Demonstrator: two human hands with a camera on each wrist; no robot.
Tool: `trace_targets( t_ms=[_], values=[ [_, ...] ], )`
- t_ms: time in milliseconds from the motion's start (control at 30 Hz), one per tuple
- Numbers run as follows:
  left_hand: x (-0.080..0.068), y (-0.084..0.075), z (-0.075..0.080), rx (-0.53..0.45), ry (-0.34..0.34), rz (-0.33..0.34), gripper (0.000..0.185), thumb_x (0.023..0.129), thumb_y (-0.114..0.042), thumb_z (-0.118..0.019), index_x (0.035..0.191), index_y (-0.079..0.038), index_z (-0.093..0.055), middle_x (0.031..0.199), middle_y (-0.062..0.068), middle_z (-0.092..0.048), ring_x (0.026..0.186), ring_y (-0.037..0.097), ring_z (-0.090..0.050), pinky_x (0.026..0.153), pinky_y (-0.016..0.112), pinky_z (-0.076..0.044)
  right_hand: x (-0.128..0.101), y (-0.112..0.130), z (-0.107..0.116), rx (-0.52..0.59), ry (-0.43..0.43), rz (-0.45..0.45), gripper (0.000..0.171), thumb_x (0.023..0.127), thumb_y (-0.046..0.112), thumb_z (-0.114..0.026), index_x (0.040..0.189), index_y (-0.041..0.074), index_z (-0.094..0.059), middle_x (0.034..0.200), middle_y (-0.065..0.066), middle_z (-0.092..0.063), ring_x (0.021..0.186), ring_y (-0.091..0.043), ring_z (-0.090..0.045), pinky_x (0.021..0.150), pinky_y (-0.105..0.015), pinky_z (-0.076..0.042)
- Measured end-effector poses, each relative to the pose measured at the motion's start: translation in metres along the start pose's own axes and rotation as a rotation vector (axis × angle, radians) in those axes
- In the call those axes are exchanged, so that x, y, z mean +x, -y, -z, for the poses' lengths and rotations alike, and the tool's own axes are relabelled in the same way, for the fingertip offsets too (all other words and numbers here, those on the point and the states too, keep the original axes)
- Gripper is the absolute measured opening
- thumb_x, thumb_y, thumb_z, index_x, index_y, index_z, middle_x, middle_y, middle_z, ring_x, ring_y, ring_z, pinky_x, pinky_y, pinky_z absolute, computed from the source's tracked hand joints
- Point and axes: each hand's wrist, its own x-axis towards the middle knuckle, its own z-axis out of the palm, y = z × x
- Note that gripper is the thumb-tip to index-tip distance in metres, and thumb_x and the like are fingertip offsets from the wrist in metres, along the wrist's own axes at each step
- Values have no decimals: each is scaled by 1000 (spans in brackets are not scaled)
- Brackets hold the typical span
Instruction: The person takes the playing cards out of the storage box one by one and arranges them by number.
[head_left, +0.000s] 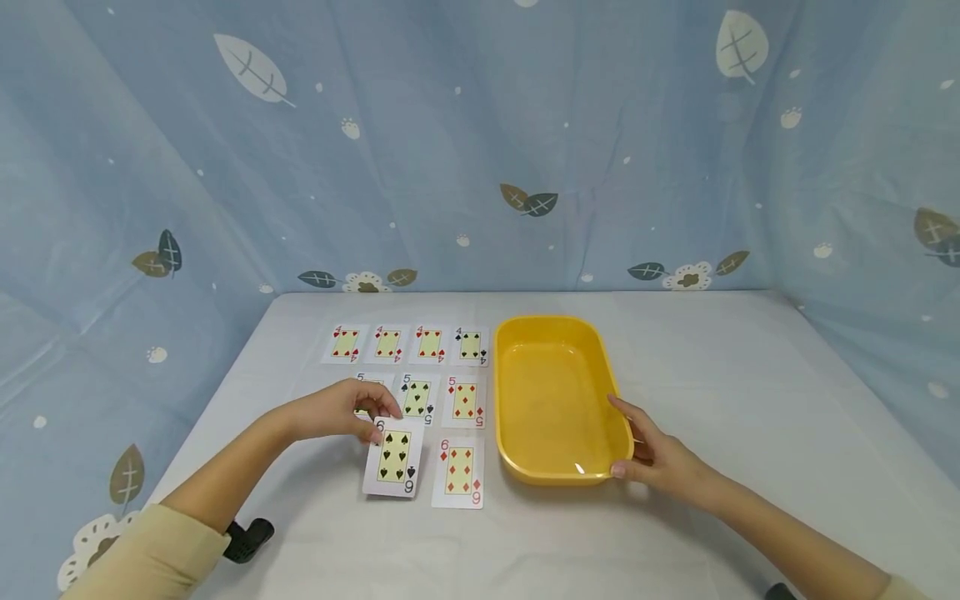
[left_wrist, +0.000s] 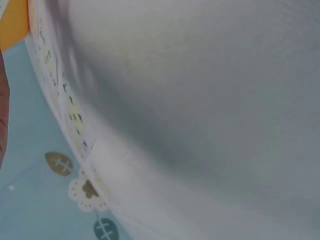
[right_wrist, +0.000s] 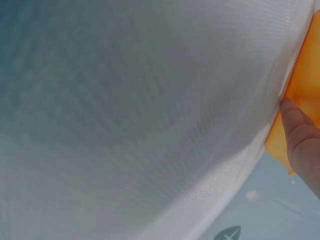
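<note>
My left hand (head_left: 339, 411) pinches a black six playing card (head_left: 393, 458) by its upper left corner. The card is slightly tilted, its near edge close over the cloth. Just right of it lies a six of diamonds (head_left: 459, 473), face up. My right hand (head_left: 667, 461) grips the right side of a yellow plastic basin (head_left: 555, 478), thumb near the front corner and fingers along the rim. Inside, the basin holds nothing. The right wrist view shows fingers (right_wrist: 302, 135) against the basin wall. In the left wrist view, only a sliver of the hand shows at the left edge.
Behind the sixes is a row of fives, with a five of diamonds (head_left: 464, 402) at its right end and one five partly hidden by my left hand. Farther back lies a row of fours, including a black four (head_left: 470, 347). A blue patterned curtain (head_left: 457, 150) surrounds the white-covered table.
</note>
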Motion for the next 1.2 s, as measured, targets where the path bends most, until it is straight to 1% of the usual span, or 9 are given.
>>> trace_targets(
  t_ms=[133,300,467,633,867,1033,1200],
  values=[
    [1,4,-2,-4,36,8,29,79,-10,-75,105,-7,-63,97,7,-62,87,24,-56,69,31,-55,0,0,0,6,1,4,82,89,13,-66,148,-1,-11,133,-42,-38,109,-48,-55,83,-35,-54],
    [6,6,-5,7,47,23,28,78,-9,-75,103,-7,-62,92,7,-61,81,23,-59,67,32,-56,1,0,0,6,-2,-4,82,89,13,-66,148,0,-12,135,-41,-36,110,-48,-55,84,-35,-54],
    [13,8,-12,40,35,56,27,76,-4,-76,98,-7,-61,86,6,-60,76,19,-58,64,29,-55,1,0,1,6,-2,7,82,89,13,-66,148,-1,-11,135,-41,-37,110,-47,-55,84,-35,-54],
    [17,9,-20,56,13,80,25,75,0,-75,95,-4,-60,83,6,-59,73,17,-57,62,26,-54,0,0,0,7,-8,34,81,88,11,-66,147,-2,-12,133,-42,-38,107,-47,-57,82,-30,-54],
    [23,12,-28,209,-34,79,26,73,-6,-79,91,-10,-60,80,0,-57,73,15,-52,64,23,-46,0,-1,0,10,-19,76,81,88,9,-66,147,-2,-12,132,-43,-37,105,-48,-57,80,-31,-55],
    [24,10,-28,220,-40,74,25,73,-6,-79,90,-11,-61,80,0,-57,73,15,-51,63,23,-45,-1,-2,1,-6,-36,58,82,87,10,-68,148,1,-14,132,-43,-39,106,-47,-58,80,-33,-55],
    [21,11,-27,223,-34,79,25,73,-6,-79,90,-12,-62,80,-1,-57,73,14,-50,63,23,-44,0,-1,-1,4,-15,73,81,87,9,-67,146,-4,-13,132,-44,-37,105,-48,-57,81,-36,-55]
  ],
)
